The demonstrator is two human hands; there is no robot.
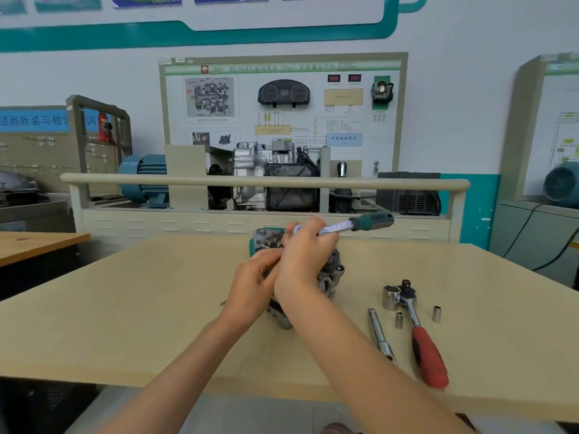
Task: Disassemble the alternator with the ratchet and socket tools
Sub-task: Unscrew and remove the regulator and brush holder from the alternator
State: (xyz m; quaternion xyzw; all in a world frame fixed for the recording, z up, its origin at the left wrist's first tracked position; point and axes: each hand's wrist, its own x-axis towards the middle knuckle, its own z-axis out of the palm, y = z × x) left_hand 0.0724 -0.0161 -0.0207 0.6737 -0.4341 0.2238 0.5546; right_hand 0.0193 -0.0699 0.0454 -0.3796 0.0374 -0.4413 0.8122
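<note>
Head view. I see the alternator (pixel 332 270) lying on the counter (pixel 156 308), near its middle and toward the far edge, mostly covered by both hands. A green part shows at its far left side, by the exposed end plate.

My right hand (pixel 305 255) is clenched around the metal shank of a green-handled ratchet (pixel 369 222), close to the head end. The handle juts up and to the right, free of the hand. The ratchet head sits over the top of the alternator; the socket contact point is hidden behind the fingers, so I cannot tell which fastener it is on.

My left hand (pixel 252 283) is pressed against the near left side of the alternator, fingers curled onto the housing, grasping it. It touches the right hand at the wrist.

To the right on the counter, well apart from the alternator:
- a red-handled ratchet (pixel 427 352), handle toward me, head pointing away;
- a large chrome socket (pixel 390 297) standing just beside that ratchet's head, touching it;
- an extension bar (pixel 380 333) lying left of the red handle, roughly parallel to it;
- a small socket (pixel 399 319) upright between bar and ratchet;
- another small socket (pixel 436 313) upright to the right of the ratchet.

A tiny dark item lies on the counter left of my left wrist; too small to identify.
</note>
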